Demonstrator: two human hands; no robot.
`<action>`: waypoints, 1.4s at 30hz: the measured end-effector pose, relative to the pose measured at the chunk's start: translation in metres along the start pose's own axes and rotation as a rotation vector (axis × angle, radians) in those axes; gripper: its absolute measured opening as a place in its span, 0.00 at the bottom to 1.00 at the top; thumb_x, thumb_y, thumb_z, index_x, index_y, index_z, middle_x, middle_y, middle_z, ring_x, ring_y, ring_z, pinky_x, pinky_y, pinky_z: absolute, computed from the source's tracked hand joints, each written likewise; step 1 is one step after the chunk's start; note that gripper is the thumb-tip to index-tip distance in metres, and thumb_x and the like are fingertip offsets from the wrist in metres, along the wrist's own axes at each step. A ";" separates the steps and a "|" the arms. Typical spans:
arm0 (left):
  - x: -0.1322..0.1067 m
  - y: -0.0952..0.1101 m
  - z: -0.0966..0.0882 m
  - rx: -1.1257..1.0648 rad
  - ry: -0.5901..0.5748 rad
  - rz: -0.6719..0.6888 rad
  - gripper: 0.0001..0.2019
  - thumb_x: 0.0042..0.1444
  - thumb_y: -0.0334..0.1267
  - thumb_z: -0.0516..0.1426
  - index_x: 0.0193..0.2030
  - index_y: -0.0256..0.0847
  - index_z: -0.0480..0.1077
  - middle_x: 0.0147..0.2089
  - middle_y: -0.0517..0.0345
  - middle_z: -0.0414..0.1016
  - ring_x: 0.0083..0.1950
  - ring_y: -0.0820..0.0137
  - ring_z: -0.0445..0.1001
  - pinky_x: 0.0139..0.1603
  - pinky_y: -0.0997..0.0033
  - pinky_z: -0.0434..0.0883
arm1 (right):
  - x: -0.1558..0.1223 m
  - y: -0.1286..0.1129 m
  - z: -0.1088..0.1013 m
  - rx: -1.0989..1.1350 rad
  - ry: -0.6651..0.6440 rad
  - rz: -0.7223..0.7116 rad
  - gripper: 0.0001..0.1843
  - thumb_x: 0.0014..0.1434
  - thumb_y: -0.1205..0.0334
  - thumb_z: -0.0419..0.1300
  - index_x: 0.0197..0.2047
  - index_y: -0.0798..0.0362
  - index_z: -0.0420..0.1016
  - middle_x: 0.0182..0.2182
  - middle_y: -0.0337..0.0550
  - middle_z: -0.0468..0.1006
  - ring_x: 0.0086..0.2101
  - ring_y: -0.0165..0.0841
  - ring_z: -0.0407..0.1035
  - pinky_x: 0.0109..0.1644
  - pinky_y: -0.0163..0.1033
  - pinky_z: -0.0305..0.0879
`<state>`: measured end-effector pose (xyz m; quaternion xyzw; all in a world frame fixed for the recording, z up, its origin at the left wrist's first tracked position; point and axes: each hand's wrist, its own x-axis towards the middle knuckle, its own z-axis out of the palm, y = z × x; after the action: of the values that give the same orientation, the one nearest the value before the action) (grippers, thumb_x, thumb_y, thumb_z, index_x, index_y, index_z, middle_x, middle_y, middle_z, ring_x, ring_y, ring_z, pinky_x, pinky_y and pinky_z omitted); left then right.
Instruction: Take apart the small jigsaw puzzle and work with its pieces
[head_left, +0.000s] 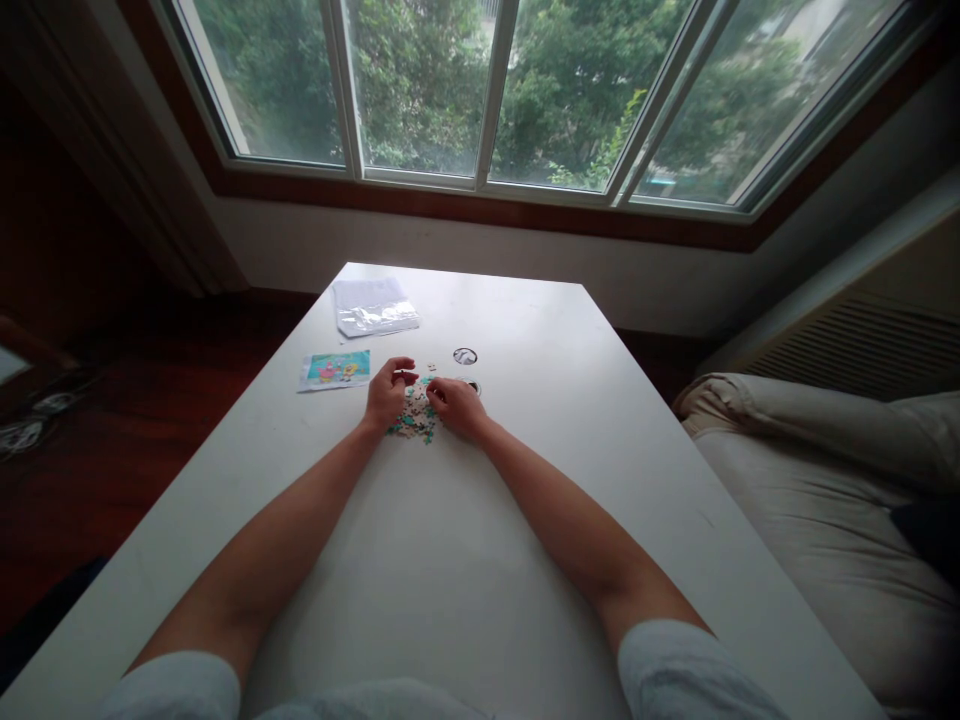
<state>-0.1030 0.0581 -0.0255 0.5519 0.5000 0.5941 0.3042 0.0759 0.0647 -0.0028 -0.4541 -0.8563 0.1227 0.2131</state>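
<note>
Small, flat, teal-and-beige cardboard-looking jigsaw pieces (pixel 411 428) lay between the half-curled left hand (pixel 389 392) and tighter-curled right hand (pixel 459 406); any grip was indiscernible. They seemed light, stiff, best edge-pinched.

The person's left forearm (pixel 307 510) reaches toward one o'clock, the right forearm (pixel 551 500) toward eleven, elbows slightly bent. The left hand (pixel 387 393) curves its loosely parted fingers toward three o'clock; the right hand (pixel 459 405), palm down and close by, tucks its fingers toward nine, their grip unclear.
</note>
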 end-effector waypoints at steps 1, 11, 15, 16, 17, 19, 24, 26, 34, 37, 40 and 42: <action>0.000 -0.001 0.000 0.010 0.011 -0.002 0.16 0.55 0.30 0.50 0.49 0.41 0.71 0.48 0.54 0.77 0.44 0.68 0.81 0.52 0.60 0.78 | 0.000 0.001 -0.001 0.036 -0.002 -0.017 0.10 0.67 0.60 0.55 0.44 0.49 0.78 0.39 0.41 0.81 0.38 0.33 0.72 0.42 0.35 0.59; 0.004 -0.004 -0.007 0.100 0.071 0.019 0.12 0.57 0.34 0.54 0.47 0.42 0.73 0.42 0.55 0.79 0.40 0.67 0.81 0.46 0.64 0.78 | -0.004 -0.006 -0.029 -0.234 -0.171 0.021 0.24 0.66 0.38 0.56 0.51 0.48 0.75 0.45 0.49 0.80 0.41 0.40 0.74 0.44 0.40 0.63; 0.011 0.001 -0.014 0.150 0.000 0.022 0.12 0.56 0.33 0.54 0.45 0.40 0.74 0.41 0.55 0.80 0.39 0.68 0.81 0.45 0.67 0.78 | -0.012 -0.029 -0.030 -0.291 -0.260 0.045 0.38 0.62 0.26 0.50 0.57 0.51 0.70 0.47 0.54 0.78 0.44 0.44 0.74 0.47 0.43 0.66; 0.013 0.002 -0.016 0.162 -0.011 0.022 0.11 0.56 0.33 0.54 0.44 0.39 0.75 0.41 0.55 0.80 0.39 0.69 0.80 0.45 0.67 0.78 | -0.014 -0.034 -0.028 -0.300 -0.271 0.044 0.41 0.61 0.25 0.49 0.58 0.51 0.69 0.48 0.55 0.77 0.44 0.44 0.74 0.47 0.44 0.67; 0.014 0.002 -0.018 0.175 -0.014 0.021 0.12 0.56 0.33 0.54 0.44 0.39 0.75 0.41 0.55 0.81 0.39 0.69 0.80 0.45 0.68 0.78 | -0.017 -0.040 -0.027 -0.308 -0.275 0.039 0.42 0.60 0.24 0.49 0.58 0.51 0.68 0.49 0.55 0.75 0.44 0.45 0.74 0.46 0.44 0.68; 0.017 0.001 -0.023 0.216 -0.019 0.010 0.12 0.56 0.33 0.54 0.45 0.39 0.75 0.43 0.54 0.80 0.40 0.69 0.80 0.46 0.69 0.77 | -0.021 -0.049 -0.023 -0.320 -0.262 0.023 0.43 0.58 0.22 0.49 0.59 0.51 0.67 0.51 0.56 0.73 0.44 0.46 0.73 0.45 0.45 0.69; 0.020 -0.005 -0.033 0.367 -0.118 -0.060 0.13 0.55 0.32 0.54 0.44 0.39 0.76 0.41 0.54 0.81 0.35 0.69 0.79 0.38 0.71 0.75 | -0.025 -0.057 -0.013 -0.309 -0.205 -0.019 0.32 0.64 0.32 0.51 0.56 0.50 0.67 0.50 0.54 0.73 0.45 0.46 0.72 0.44 0.44 0.68; 0.021 -0.003 -0.036 0.433 -0.169 -0.080 0.13 0.55 0.32 0.54 0.44 0.39 0.77 0.39 0.55 0.81 0.32 0.70 0.78 0.36 0.71 0.73 | -0.023 -0.054 -0.010 -0.299 -0.206 -0.034 0.23 0.69 0.42 0.51 0.55 0.50 0.67 0.49 0.52 0.74 0.45 0.43 0.72 0.44 0.42 0.67; 0.023 0.034 -0.053 0.720 -0.501 0.026 0.13 0.55 0.36 0.58 0.47 0.44 0.78 0.42 0.56 0.80 0.41 0.66 0.77 0.46 0.70 0.71 | -0.008 -0.020 0.003 -0.099 -0.115 -0.121 0.10 0.69 0.55 0.54 0.48 0.48 0.72 0.44 0.43 0.79 0.40 0.36 0.73 0.40 0.36 0.59; 0.022 0.047 -0.063 0.921 -0.622 0.069 0.16 0.60 0.42 0.56 0.53 0.45 0.76 0.49 0.54 0.78 0.45 0.64 0.77 0.49 0.69 0.71 | -0.004 -0.010 0.010 0.035 -0.037 -0.130 0.08 0.69 0.58 0.55 0.46 0.49 0.74 0.42 0.41 0.80 0.40 0.34 0.73 0.41 0.35 0.58; 0.021 0.053 -0.074 0.994 -0.705 0.047 0.22 0.60 0.47 0.56 0.59 0.45 0.72 0.58 0.50 0.73 0.51 0.62 0.76 0.54 0.67 0.70 | -0.002 -0.004 0.014 0.149 0.041 -0.130 0.09 0.68 0.59 0.55 0.47 0.49 0.75 0.42 0.41 0.80 0.40 0.33 0.72 0.43 0.34 0.59; 0.020 0.057 -0.079 1.003 -0.781 0.039 0.28 0.58 0.49 0.58 0.64 0.45 0.69 0.63 0.49 0.69 0.55 0.60 0.75 0.59 0.67 0.69 | -0.001 -0.002 0.014 0.199 0.080 -0.124 0.10 0.69 0.59 0.55 0.48 0.49 0.76 0.41 0.41 0.80 0.39 0.32 0.72 0.43 0.34 0.59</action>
<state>-0.1718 0.0386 0.0431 0.8124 0.5594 0.0479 0.1576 0.0681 0.0628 -0.0146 -0.3814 -0.8571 0.1756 0.2984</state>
